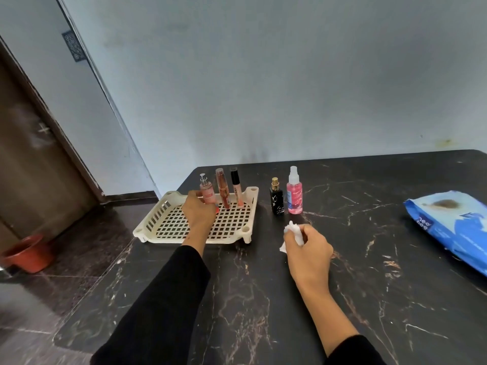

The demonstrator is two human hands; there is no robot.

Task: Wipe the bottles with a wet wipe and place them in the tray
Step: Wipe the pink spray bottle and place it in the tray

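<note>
Black marble table (342,299): tray (253,206), two bottles (294,196), wipes pack (453,225).

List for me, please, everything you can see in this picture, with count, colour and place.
tray: 1, cream, left part of the table.
bottles in the tray: 3, pinkish, reddish-brown and black-capped, upright along its far side.
black bottle: 1, black with gold cap, on the table right of the tray.
pink spray bottle: 1, pink with clear top, beside the black bottle.
pack of wipes: 1, blue, right edge of the table.
table: 1, black marble.
pot: 1, red, on the floor at left.
wet wipe: 1, white, crumpled in the right hand.
left hand: over the tray, fingers at the pinkish bottle.
right hand: closed on the wipe.
</note>
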